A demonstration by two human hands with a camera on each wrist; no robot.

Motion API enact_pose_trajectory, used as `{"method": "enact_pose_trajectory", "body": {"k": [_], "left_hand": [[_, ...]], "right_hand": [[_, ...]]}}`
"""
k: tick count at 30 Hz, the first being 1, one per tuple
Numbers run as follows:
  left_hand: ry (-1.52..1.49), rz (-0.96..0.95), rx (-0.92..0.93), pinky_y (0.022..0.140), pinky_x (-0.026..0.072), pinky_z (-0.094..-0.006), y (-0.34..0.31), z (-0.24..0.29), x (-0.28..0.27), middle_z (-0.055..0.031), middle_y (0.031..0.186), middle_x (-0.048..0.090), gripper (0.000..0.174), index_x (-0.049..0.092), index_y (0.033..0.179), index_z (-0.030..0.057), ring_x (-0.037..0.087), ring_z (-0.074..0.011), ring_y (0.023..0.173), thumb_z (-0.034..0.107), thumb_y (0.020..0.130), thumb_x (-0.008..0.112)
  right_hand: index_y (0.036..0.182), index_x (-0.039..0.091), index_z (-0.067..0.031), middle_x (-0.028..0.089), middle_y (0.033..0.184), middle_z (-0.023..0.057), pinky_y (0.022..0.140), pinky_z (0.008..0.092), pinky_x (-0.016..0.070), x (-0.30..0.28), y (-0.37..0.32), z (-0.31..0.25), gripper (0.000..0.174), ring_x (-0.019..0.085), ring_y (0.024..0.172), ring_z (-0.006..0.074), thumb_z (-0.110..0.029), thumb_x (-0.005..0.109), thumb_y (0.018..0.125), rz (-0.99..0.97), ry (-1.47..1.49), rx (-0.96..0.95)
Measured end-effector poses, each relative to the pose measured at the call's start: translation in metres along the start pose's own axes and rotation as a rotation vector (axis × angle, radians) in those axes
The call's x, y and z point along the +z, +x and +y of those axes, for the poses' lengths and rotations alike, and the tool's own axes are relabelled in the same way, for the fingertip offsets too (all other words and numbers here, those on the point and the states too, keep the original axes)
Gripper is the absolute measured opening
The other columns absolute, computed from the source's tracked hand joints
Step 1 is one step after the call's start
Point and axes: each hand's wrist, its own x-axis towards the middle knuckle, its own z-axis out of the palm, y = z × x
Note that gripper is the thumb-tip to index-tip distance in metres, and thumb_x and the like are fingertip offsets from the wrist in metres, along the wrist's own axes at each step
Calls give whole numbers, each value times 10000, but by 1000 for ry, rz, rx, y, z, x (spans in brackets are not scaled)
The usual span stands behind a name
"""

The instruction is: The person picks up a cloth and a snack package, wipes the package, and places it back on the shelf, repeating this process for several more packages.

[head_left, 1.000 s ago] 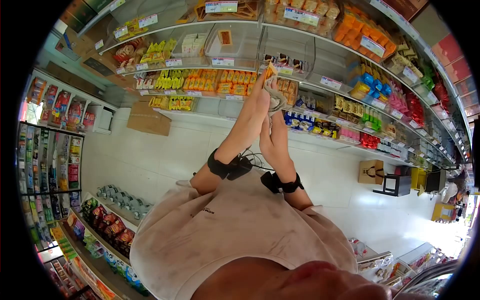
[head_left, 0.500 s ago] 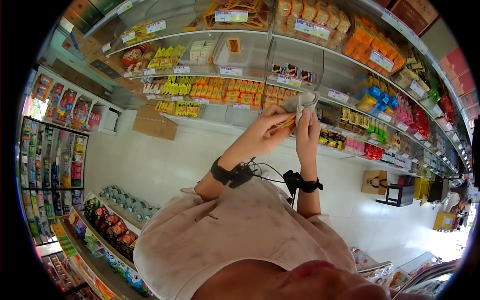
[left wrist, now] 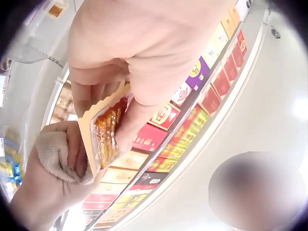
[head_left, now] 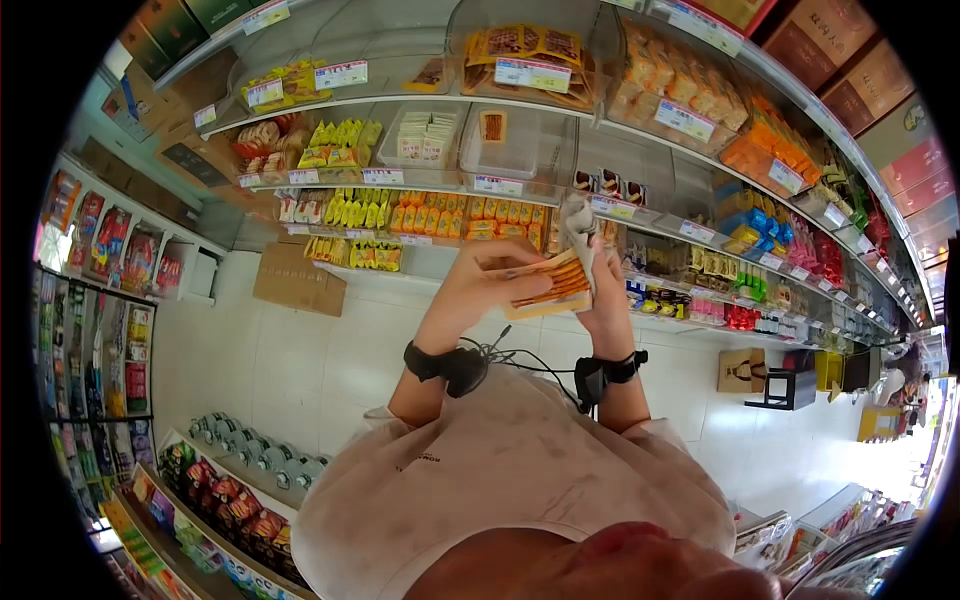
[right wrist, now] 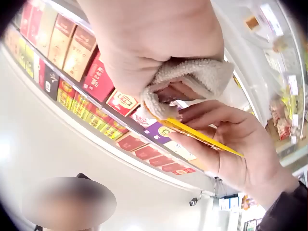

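Note:
A flat snack packet (head_left: pixel 558 284) with brown strips under a clear window is held between my two hands, in front of my chest. My left hand (head_left: pixel 470 288) pinches it from the left, thumb on the window side in the left wrist view, where the packet (left wrist: pixel 107 132) has a wavy-cut edge. A grey cloth (head_left: pixel 580 232) is bunched in my right hand (head_left: pixel 606 300), at the packet's right end. In the right wrist view the cloth (right wrist: pixel 192 77) wraps round the right fingers, and the packet (right wrist: pixel 207 138) appears edge-on as a yellow strip.
Ahead are store shelves with clear bins; one bin (head_left: pixel 520 150) holds a similar packet (head_left: pixel 492 126), and a bin above holds more packets (head_left: pixel 525 45). A cardboard box (head_left: pixel 300 278) stands on the floor at left. Black cables (head_left: pixel 500 352) hang between my wrist straps.
My hands, first pressed together out by the shelf, have drawn back toward my body. The packet has turned so its window shows. The cloth has moved to the packet's right end.

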Motion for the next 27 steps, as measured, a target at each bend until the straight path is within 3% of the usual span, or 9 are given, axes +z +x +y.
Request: {"method": "enact_pose_trajectory", "body": {"k": [4,7,9,10,13,14,18,24,27], "left_hand": [[-131,234,-62,769,518,-221,-7,17,-51,-38,1012,687,228,727,1102,-17,664,-95,885,66,892,759],[-63,585,221,792,522,-262,-1,29,-70,-48,1009,677,248,728,1149,7,662,-123,898,45,904,731],[354,590,376,844,515,-312,3,21,-92,-72,1054,662,280,728,1141,16,647,-181,974,23,862,743],[566,587,452,870,512,-337,6,18,-100,-84,1077,654,298,728,1138,21,639,-210,1012,12,841,749],[975,225,526,1010,448,-400,23,10,-96,-124,1271,601,357,702,1144,2,548,-290,1189,-30,790,732],[913,116,424,1100,376,-450,23,9,-95,-137,1395,519,514,656,1222,16,462,-349,1298,-5,720,767],[713,-51,378,1164,319,-465,41,23,-95,-132,1486,461,806,498,1438,76,404,-361,1395,91,708,838],[787,0,496,1133,373,-462,76,26,-70,-140,1536,377,910,452,1495,104,412,-373,1383,136,697,888],[738,-74,396,1073,442,-439,92,38,-56,-134,1460,491,894,473,1501,109,482,-339,1337,91,707,884]], "right_hand": [[1320,554,-63,617,1296,62,958,364,516,54,31,27,389,608,1172,175,-359,516,1070,107,-83,-25],[1322,551,-42,612,1276,59,945,323,493,76,57,33,435,595,1146,156,-391,531,1062,222,-56,-103],[1306,556,-27,625,1207,66,878,266,492,87,66,33,418,601,1068,132,-369,534,1067,227,-32,-95],[1302,557,-20,629,1192,66,869,264,495,84,70,43,410,603,1062,132,-355,538,1065,166,-144,-103],[1282,565,-4,642,1147,62,842,259,505,91,71,66,375,610,1038,125,-307,552,1061,67,-343,-108],[1271,571,0,647,1132,57,831,258,509,99,70,63,355,613,1026,120,-284,558,1058,81,-324,-110],[1248,591,4,673,1104,36,815,248,512,89,88,42,299,625,970,84,-207,600,1037,115,-221,-60],[1233,611,-1,684,1113,24,817,227,488,88,110,11,257,600,965,54,-163,599,1034,157,-276,-346],[1212,620,3,685,1083,15,799,217,475,75,121,-7,249,583,937,44,-172,596,1036,187,-393,-420]]}}
